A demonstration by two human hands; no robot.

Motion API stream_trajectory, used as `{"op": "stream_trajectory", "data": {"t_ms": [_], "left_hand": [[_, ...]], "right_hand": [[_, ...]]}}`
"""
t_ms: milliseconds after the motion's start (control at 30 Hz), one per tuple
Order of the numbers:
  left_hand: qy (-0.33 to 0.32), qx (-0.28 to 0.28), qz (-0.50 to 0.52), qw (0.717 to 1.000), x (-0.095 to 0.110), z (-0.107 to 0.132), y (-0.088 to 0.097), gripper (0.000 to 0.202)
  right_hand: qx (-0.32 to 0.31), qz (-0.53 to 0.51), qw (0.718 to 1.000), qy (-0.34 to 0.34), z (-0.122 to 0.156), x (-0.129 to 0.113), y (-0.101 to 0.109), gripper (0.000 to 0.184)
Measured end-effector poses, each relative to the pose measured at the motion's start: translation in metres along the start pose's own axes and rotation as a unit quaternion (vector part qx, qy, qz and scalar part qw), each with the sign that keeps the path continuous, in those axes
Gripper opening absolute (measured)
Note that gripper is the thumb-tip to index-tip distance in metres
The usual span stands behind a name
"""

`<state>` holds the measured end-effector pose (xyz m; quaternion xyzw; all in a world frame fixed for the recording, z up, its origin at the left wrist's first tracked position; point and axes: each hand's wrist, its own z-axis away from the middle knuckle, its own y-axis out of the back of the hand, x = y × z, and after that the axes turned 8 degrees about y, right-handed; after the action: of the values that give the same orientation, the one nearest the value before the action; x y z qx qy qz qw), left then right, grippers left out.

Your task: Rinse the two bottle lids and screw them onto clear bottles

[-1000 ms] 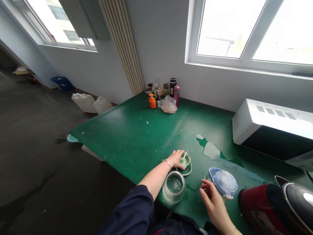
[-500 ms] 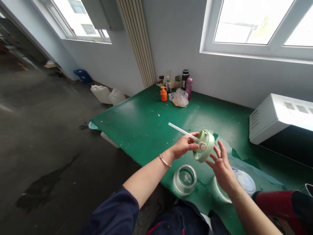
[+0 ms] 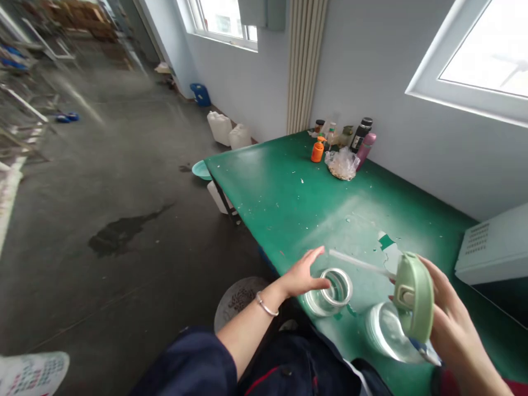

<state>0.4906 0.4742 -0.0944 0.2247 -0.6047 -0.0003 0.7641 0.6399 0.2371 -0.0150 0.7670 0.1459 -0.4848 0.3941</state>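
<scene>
My right hand (image 3: 447,308) grips a pale green bottle lid (image 3: 417,297) with a carry loop, held over the right side of the table. A clear straw (image 3: 358,262) sticks out of the lid toward the left. My left hand (image 3: 303,273) is empty, thumb and fingers apart, at the mouth of a clear jar-shaped bottle (image 3: 317,303) near the table's front edge; whether it touches the rim I cannot tell. Below the lid stands a larger clear container (image 3: 381,335), partly hidden by the lid and my right hand.
On the green table (image 3: 264,187), an orange pump bottle (image 3: 317,149), a plastic bag (image 3: 343,162), a black flask (image 3: 361,135) and a pink flask (image 3: 366,149) stand at the back. A white microwave (image 3: 495,247) is at right. A round bin (image 3: 237,300) sits below the front edge.
My left hand has let go of the lid and moved down to the clear bottle. My right hand now holds the lid, farther right. The view has turned left.
</scene>
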Motion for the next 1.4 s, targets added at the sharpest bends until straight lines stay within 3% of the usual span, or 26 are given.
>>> {"op": "stream_trajectory", "data": {"t_ms": [67,167,267,333,467,600,867,1033,1233,1333,1400], "left_hand": [[0.049,0.03,-0.016,0.998,-0.049,0.023,-0.008,0.112],[0.075,0.043,-0.024,0.996,-0.106,0.037,-0.045,0.134],[0.014,0.13,-0.045,0.99,-0.139,0.026,-0.084,0.143],[-0.031,0.189,-0.056,0.98,-0.15,0.016,-0.1,0.144],[-0.073,0.227,-0.078,0.968,-0.161,0.007,-0.107,0.136],[-0.09,0.236,-0.09,0.963,-0.165,0.01,-0.103,0.126],[-0.121,0.252,-0.104,0.955,-0.165,0.006,-0.101,0.124],[-0.132,0.255,-0.108,0.952,-0.164,0.003,-0.098,0.126],[-0.137,0.244,-0.107,0.954,-0.162,0.0,-0.09,0.126],[-0.143,0.238,-0.112,0.954,-0.16,-0.002,-0.086,0.125],[-0.149,0.239,-0.118,0.952,-0.16,-0.003,-0.084,0.125]], "right_hand": [[-0.061,0.055,0.996,-0.026,0.001,-0.001,0.009,0.065],[-0.114,0.155,0.981,-0.008,-0.007,0.003,0.0,0.064],[-0.173,0.243,0.954,0.019,-0.02,0.008,-0.03,0.065],[-0.206,0.271,0.94,0.04,-0.026,0.01,-0.054,0.067],[-0.252,0.313,0.912,0.079,-0.033,0.016,-0.093,0.067],[-0.303,0.291,0.901,0.108,-0.041,0.025,-0.11,0.067],[-0.406,0.23,0.866,0.182,-0.055,0.026,-0.104,0.073],[-0.479,0.226,0.815,0.236,-0.074,0.027,-0.099,0.081],[-0.52,0.228,0.77,0.292,-0.095,0.024,-0.1,0.088],[-0.526,0.215,0.767,0.297,-0.1,0.027,-0.1,0.092],[-0.502,0.209,0.788,0.29,-0.094,0.032,-0.102,0.092]]}}
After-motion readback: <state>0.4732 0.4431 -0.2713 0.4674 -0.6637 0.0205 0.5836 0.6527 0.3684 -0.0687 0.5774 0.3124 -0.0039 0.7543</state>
